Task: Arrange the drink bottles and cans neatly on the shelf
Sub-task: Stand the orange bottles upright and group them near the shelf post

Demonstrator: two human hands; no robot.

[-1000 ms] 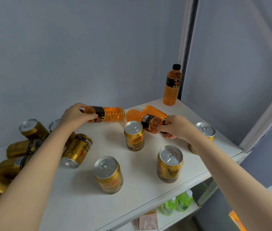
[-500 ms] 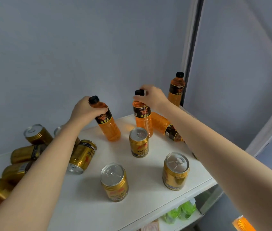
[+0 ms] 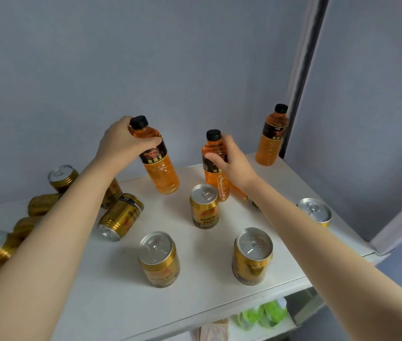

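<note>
My left hand (image 3: 121, 143) grips the neck and shoulder of an orange drink bottle (image 3: 160, 168) with a black cap, tilted, its base on the white shelf (image 3: 195, 299). My right hand (image 3: 234, 161) holds a second orange bottle (image 3: 213, 166) upright by its label. A third orange bottle (image 3: 271, 136) stands in the back right corner. Another bottle lies behind my right wrist, mostly hidden. Gold cans stand upright in front: one (image 3: 204, 205) in the middle, two (image 3: 159, 258) (image 3: 252, 255) nearer the edge, one (image 3: 315, 212) at right.
Several gold cans lie on their sides at the left, one (image 3: 121, 216) beside my left forearm, with an upright can (image 3: 62, 177) behind. A grey wall backs the shelf. Green packets (image 3: 264, 313) sit on the lower shelf.
Both hands have raised their bottles from lying to standing. The right hand slid from the cap down to the label. The left bottle is more upright than before.
</note>
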